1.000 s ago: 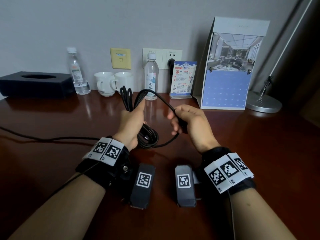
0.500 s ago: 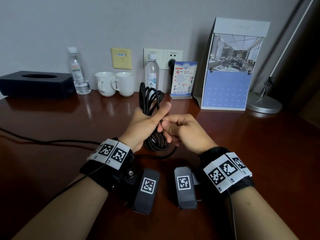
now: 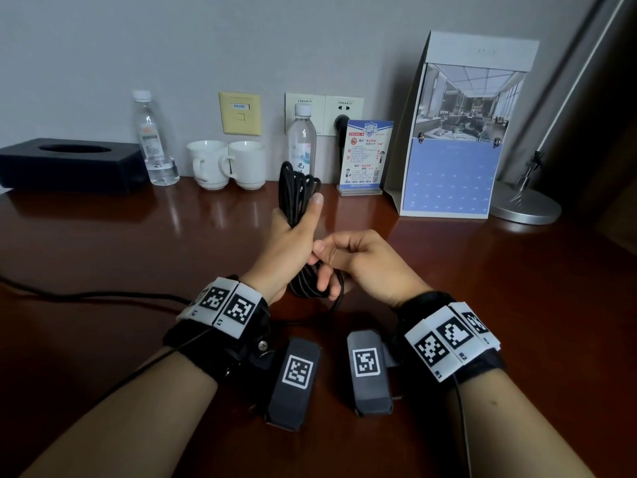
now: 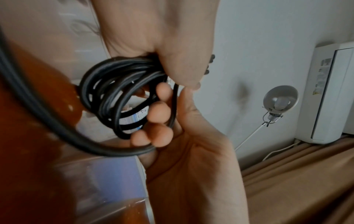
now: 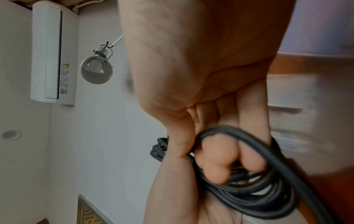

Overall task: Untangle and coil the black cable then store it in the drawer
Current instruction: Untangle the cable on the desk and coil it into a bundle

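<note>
Coiled cable (image 3: 297,188), held above table (image 3: 138,257).
Left hand (image 3: 289,243) clamped around coil; right hand (image 3: 362,262) fingers hooked round its lower loops.

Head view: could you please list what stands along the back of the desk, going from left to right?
Black tissue box → clear bottle → two white cups → second bottle → blue notice card → desk calendar → lamp base.

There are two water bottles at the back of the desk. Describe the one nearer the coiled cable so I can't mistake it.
Find the white wall sockets. The full bottle stands before them, right of two white cups; the other bottle is nearly empty.
</note>
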`<state>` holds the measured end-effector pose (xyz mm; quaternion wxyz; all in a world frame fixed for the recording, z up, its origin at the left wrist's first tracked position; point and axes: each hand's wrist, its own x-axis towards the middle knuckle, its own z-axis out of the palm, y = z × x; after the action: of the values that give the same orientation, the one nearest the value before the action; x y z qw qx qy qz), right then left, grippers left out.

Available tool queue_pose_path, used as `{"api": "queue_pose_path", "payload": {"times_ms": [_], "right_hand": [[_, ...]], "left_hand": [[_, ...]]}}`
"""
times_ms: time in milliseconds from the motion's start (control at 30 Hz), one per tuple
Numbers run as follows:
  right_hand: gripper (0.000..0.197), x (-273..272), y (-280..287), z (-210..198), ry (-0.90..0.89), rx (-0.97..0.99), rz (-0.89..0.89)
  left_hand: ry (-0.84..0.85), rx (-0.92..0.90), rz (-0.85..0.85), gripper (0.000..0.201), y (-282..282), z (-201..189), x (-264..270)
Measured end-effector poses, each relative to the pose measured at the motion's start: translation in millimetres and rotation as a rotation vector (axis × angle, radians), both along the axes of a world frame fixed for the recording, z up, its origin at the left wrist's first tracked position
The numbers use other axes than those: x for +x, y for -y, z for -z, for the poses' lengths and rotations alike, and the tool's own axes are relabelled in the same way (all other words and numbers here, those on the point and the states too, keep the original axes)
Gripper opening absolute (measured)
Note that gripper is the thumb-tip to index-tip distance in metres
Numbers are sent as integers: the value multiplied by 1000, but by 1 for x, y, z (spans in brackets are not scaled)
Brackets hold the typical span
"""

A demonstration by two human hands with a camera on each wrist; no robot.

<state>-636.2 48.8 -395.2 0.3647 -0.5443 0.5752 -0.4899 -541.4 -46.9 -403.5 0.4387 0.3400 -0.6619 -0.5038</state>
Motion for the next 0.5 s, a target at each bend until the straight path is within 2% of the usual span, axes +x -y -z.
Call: {"api": "queue_pose_path", "payload": {"times_ms": [100, 233, 367, 500], "right_hand": [[18, 0, -1, -1, 18, 47, -52], [19, 0, -4, 0, 106, 70, -201], [22, 3, -4, 3, 133, 86, -296], [28, 3, -3, 2, 56, 57, -203]], "left_hand": [[-71, 75, -89, 42, -1, -3, 3], [-323, 269, -139, 46, 3, -12, 8], [-560, 482, -47, 48, 2, -21, 11], [-709, 665, 79, 48, 4, -25, 16]]}}
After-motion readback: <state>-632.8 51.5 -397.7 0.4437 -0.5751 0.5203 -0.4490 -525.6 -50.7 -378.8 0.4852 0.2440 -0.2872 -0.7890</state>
